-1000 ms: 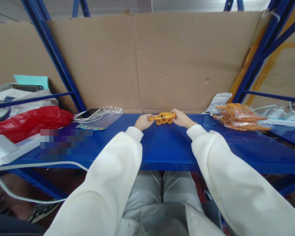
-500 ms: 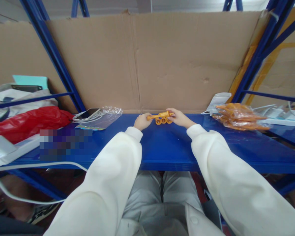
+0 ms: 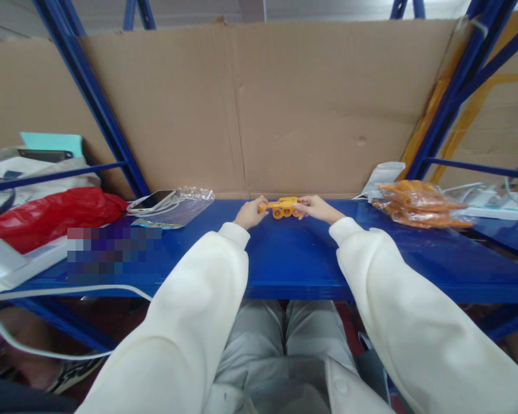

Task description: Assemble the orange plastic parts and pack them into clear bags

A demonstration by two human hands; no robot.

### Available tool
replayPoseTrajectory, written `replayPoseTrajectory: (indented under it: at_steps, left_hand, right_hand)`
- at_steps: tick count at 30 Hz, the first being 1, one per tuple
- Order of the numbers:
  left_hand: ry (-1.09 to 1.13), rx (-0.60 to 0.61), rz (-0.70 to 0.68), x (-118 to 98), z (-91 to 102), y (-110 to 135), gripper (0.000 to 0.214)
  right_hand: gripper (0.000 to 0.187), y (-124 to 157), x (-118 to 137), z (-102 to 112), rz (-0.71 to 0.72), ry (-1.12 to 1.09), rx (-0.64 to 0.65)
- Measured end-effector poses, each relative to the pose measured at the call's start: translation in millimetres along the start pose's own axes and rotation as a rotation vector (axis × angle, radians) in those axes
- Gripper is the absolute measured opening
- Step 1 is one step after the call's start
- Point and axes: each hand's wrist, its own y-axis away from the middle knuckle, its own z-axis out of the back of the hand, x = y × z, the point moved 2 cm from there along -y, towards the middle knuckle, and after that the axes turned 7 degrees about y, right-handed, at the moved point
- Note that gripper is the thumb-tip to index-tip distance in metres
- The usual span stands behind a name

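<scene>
A small orange-yellow toy vehicle (image 3: 285,205) with several round wheels along its near side is between my hands, over the blue shelf (image 3: 293,253) close to the cardboard. My left hand (image 3: 251,213) is closed on the long thin piece at its left end. At the right end, my right hand (image 3: 315,208) grips the body with thumb and fingers. The fingers partly hide both ends of the toy. Whether its wheels touch the shelf, I cannot tell.
To the right lie clear bags of orange parts (image 3: 421,204) beside a white power strip (image 3: 494,213). On the left are a clear plastic bag (image 3: 194,204), a phone (image 3: 157,199) with a white cable, and a red bag (image 3: 56,213). A cardboard sheet (image 3: 306,109) stands behind.
My right hand has shifted slightly, its fingers now lower around the toy's right end. The toy has turned a little and looks more level. My left hand keeps its hold.
</scene>
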Motion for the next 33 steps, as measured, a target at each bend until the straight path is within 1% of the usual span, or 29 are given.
replayPoseTrajectory:
  at_steps: [3, 7, 12, 15, 18, 22, 25, 28, 30, 33]
  left_hand:
    - [-0.006, 0.002, -0.001, -1, 0.8, 0, 0.037]
    - [0.005, -0.006, -0.005, -1, 1.1, 0, 0.037]
    - [0.013, 0.0, 0.003, -1, 0.0, 0, 0.039]
    - [0.016, 0.008, 0.004, -2, -0.2, 0, 0.039]
    - [0.03, 0.015, 0.018, -3, 0.5, 1, 0.038]
    - [0.023, 0.015, 0.044, -2, 1.3, 1, 0.039]
    - [0.027, -0.003, 0.039, 0, 0.9, 1, 0.039]
    - [0.053, -0.002, 0.024, 1, -0.6, 0, 0.039]
    - [0.047, 0.007, 0.01, 1, -1.5, -1, 0.039]
    - [0.031, 0.015, -0.002, 0, -2.1, -1, 0.039]
  right_hand:
    - [0.023, 4, 5, -1, -0.09, -0.034, -0.039]
    - [0.016, 8, 11, -4, -0.189, -0.073, -0.066]
    - [0.038, 11, 14, -7, -0.218, -0.026, -0.032]
    - [0.043, 10, 14, -7, -0.233, 0.005, -0.042]
    - [0.038, 9, 13, -8, -0.244, -0.016, -0.061]
    - [0.02, 9, 12, -12, -0.246, -0.087, -0.046]
    - [0.021, 10, 11, -12, -0.23, -0.111, -0.032]
    - [0.018, 11, 10, -10, -0.225, -0.094, -0.002]
    - [0.03, 12, 11, -9, -0.237, -0.077, 0.024]
    - [0.048, 13, 13, -9, -0.291, -0.046, 0.02]
